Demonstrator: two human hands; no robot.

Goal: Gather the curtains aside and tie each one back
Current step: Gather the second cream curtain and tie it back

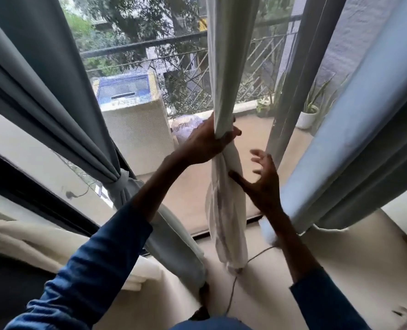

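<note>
A white sheer curtain (226, 67) hangs in the middle of the window, bunched into a narrow rope. My left hand (207, 141) is wrapped around it at mid height. My right hand (262, 179) hovers just right of the bunch, fingers spread, its thumb touching the fabric below my left hand. A grey curtain (50, 91) on the left is gathered and held by a fabric tie-back (124, 184). A light blue-grey curtain (354, 144) hangs loose on the right.
A dark vertical window frame post (290, 98) stands between the white curtain and the right curtain. A thin cable (233, 289) runs across the floor below the white curtain. Outside are a balcony railing (138, 46), a white pot (306, 119) and a washing machine (135, 129).
</note>
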